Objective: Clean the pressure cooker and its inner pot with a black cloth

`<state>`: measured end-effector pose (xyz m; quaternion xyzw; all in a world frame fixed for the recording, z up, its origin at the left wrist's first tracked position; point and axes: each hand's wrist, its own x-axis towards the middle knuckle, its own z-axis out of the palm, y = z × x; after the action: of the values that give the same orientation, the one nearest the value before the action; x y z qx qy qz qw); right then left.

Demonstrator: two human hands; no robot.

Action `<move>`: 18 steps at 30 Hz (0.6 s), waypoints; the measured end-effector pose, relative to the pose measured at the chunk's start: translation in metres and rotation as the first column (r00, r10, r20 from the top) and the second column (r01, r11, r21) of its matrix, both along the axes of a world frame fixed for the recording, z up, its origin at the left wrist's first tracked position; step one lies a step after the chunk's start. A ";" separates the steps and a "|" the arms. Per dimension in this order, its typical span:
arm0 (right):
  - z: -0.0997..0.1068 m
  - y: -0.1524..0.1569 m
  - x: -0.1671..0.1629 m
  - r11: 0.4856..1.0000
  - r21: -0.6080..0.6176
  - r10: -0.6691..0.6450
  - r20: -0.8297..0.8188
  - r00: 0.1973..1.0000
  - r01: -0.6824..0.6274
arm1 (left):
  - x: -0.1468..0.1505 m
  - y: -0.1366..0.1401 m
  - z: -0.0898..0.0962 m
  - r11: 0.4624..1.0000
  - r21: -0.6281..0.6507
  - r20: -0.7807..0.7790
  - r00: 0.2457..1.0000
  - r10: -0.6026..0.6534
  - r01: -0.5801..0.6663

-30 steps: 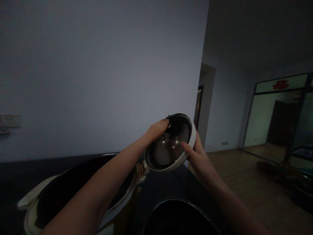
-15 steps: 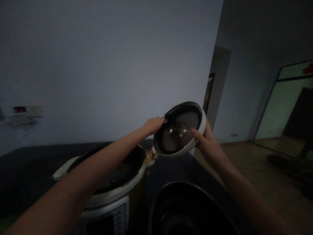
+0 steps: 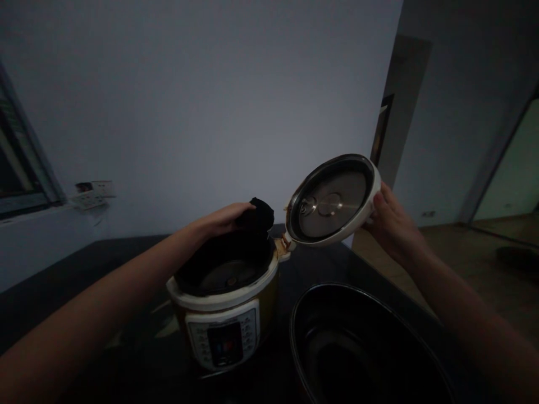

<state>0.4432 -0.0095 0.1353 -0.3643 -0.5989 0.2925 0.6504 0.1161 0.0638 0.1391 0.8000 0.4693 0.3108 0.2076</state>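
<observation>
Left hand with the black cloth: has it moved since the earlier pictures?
Yes: against the hinge of the electric cooker, the left hand has moved left and down, taking the black cloth from the open lid to the cooker's far side.

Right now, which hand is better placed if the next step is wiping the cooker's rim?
Left, I'd say: the left hand holds the black cloth by the far rim of the cooker. The right hand grips the edge of the raised lid, farther from that rim.
</observation>
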 end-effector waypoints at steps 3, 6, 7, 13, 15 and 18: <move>-0.001 -0.002 -0.001 0.999 -0.023 -0.027 0.009 1.000 0.027 | 0.003 -0.008 0.004 0.997 -0.080 0.022 1.000 -0.013 0.015; -0.007 -0.007 0.001 0.998 -0.048 -0.036 -0.023 0.999 0.035 | 0.017 -0.012 0.003 0.969 0.243 -0.216 0.972 0.095 -0.040; -0.011 -0.011 0.002 0.998 -0.053 -0.031 -0.038 0.999 0.029 | 0.023 -0.013 0.000 0.928 0.371 -0.326 0.934 0.145 -0.014; -0.035 -0.062 0.014 0.987 -0.121 -0.109 0.000 0.994 0.108 | 0.061 -0.019 -0.031 0.888 0.425 -0.669 0.722 0.177 0.175; -0.046 -0.087 0.018 0.975 -0.166 -0.143 0.043 0.989 0.148 | 0.068 -0.021 -0.039 0.906 0.392 -0.677 0.716 0.168 0.158; -0.073 -0.124 0.028 0.962 -0.210 -0.157 0.099 0.983 0.175 | 0.070 -0.022 -0.047 0.931 0.353 -0.685 0.703 0.189 0.093</move>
<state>0.4715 -0.1330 0.0619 -0.4940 -0.5567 0.2857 0.6037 0.1864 0.0423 0.0919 0.8686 0.4683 0.0654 -0.1479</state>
